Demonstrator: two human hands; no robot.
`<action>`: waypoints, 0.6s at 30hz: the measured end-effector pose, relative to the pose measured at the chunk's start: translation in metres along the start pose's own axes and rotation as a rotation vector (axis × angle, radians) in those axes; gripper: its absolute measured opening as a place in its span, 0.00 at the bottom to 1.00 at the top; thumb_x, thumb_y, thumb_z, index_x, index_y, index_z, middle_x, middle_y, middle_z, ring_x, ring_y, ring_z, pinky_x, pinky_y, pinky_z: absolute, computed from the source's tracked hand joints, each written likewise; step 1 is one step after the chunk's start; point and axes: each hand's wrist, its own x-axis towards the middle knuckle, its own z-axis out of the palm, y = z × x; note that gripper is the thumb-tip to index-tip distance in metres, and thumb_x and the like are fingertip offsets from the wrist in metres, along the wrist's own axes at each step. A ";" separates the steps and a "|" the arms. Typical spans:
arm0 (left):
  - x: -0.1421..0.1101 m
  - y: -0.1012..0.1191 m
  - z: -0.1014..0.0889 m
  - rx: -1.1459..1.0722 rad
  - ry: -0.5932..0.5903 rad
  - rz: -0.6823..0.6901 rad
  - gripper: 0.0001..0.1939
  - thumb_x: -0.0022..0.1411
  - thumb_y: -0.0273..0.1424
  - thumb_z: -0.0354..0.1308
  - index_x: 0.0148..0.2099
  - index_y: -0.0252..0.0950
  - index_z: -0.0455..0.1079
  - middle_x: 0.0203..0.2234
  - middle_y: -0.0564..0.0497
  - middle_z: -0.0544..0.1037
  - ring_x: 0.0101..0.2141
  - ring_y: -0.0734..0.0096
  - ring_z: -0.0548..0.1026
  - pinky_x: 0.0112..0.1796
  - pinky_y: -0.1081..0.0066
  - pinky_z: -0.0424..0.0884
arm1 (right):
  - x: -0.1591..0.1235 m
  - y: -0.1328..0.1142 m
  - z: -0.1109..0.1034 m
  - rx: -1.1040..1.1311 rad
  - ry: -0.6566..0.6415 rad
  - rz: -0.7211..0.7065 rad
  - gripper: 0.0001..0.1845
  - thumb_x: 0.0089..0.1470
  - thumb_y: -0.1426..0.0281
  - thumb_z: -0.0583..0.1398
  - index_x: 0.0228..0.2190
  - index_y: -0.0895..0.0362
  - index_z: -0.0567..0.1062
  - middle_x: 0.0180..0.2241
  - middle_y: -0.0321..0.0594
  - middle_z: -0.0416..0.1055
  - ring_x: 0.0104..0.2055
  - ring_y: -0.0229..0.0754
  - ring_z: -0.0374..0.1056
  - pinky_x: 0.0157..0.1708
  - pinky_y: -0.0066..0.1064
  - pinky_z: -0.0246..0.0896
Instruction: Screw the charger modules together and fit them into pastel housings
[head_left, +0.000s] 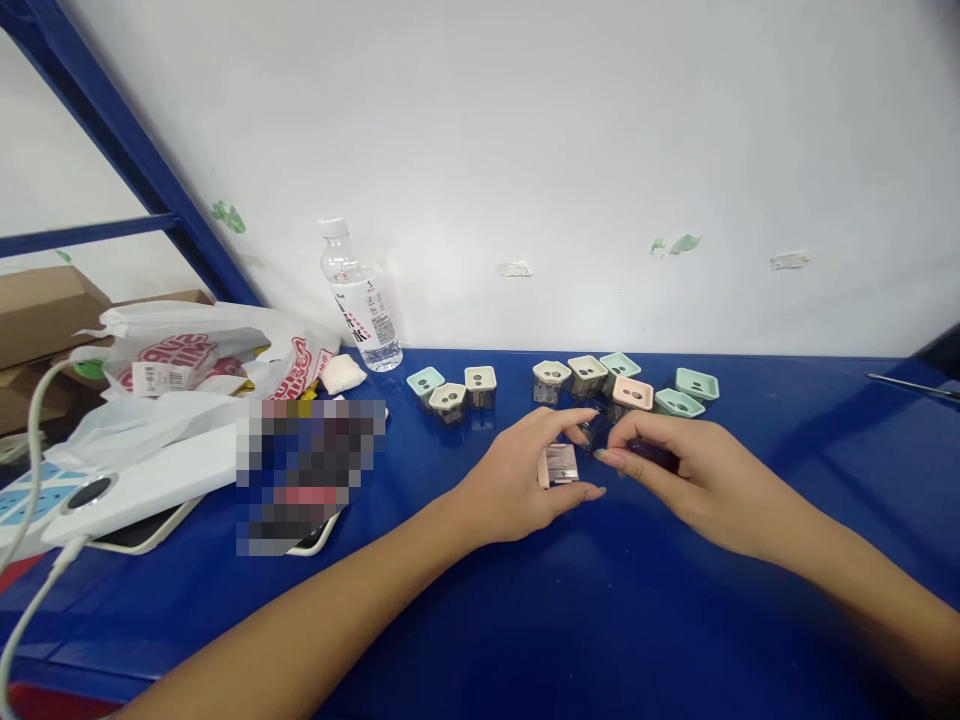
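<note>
Two bare hands work low over the blue bench, right of a water bottle standing by the wall. The left hand curls in a narrow grip on a small pink-and-grey square piece, resting near the bench. Nine two-holed square cases in mint, cream and pink stand just beyond, and the right hand pinches a dark translucent piece between its fingertips
</note>
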 end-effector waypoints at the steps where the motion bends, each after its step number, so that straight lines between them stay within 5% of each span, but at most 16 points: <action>1: -0.001 0.000 0.000 0.010 -0.023 0.000 0.35 0.58 0.34 0.69 0.65 0.42 0.61 0.48 0.47 0.77 0.46 0.62 0.75 0.51 0.61 0.72 | 0.000 -0.001 0.001 0.025 -0.002 0.027 0.15 0.63 0.59 0.56 0.28 0.53 0.72 0.19 0.30 0.63 0.19 0.35 0.54 0.19 0.28 0.48; 7: -0.005 -0.004 0.006 0.037 -0.071 0.077 0.42 0.64 0.32 0.62 0.73 0.44 0.45 0.50 0.46 0.75 0.49 0.62 0.75 0.52 0.60 0.72 | 0.001 -0.007 0.011 0.139 -0.072 0.125 0.19 0.63 0.55 0.55 0.26 0.54 0.71 0.20 0.31 0.64 0.20 0.35 0.53 0.20 0.28 0.47; 18: -0.008 -0.003 0.009 0.104 -0.088 0.125 0.44 0.67 0.32 0.60 0.74 0.42 0.37 0.48 0.44 0.73 0.49 0.62 0.73 0.52 0.60 0.73 | 0.002 -0.008 0.014 0.316 -0.143 0.251 0.22 0.60 0.51 0.57 0.24 0.54 0.68 0.21 0.32 0.62 0.23 0.36 0.53 0.23 0.30 0.48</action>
